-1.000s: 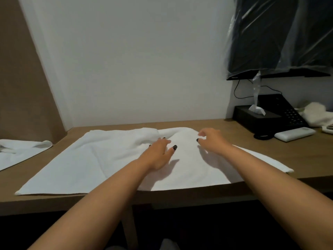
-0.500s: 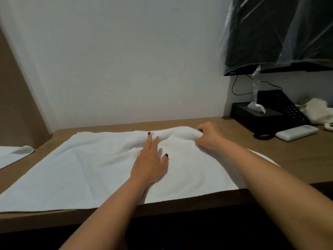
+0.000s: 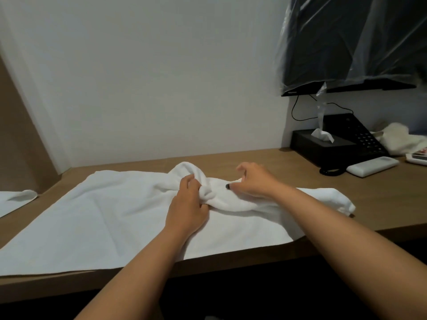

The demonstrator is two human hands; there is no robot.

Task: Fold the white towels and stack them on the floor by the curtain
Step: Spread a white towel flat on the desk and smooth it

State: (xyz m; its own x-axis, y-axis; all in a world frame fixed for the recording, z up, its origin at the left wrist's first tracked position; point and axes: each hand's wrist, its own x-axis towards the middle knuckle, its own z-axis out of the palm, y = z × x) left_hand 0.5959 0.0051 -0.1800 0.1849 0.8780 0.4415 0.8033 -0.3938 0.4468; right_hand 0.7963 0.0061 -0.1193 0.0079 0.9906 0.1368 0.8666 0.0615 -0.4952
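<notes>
Both hands are on a big white towel [image 3: 97, 218] that lies spread on a brown wooden desk [image 3: 381, 204]. On the left, the left hand [image 3: 188, 204] has its fingers curled round a bunched lump of the towel near its far edge and grips it. Just to the right, the right hand [image 3: 251, 181] pinches a small bit of the same towel between thumb and fingers, with the other fingers lifted a little. Between the two hands the cloth is rumpled into a soft ridge. Most of the towel's left part lies flat, and its near edge lies along the front edge of the desk.

At the far left, another white towel [image 3: 16, 199] lies apart from the big one. At the far right, on the desk by the wall, stand a black tissue box [image 3: 323, 146], a black phone [image 3: 360, 132] and a white remote [image 3: 372, 166]. Above them hangs a dark screen [image 3: 346, 42] wrapped in clear plastic.
</notes>
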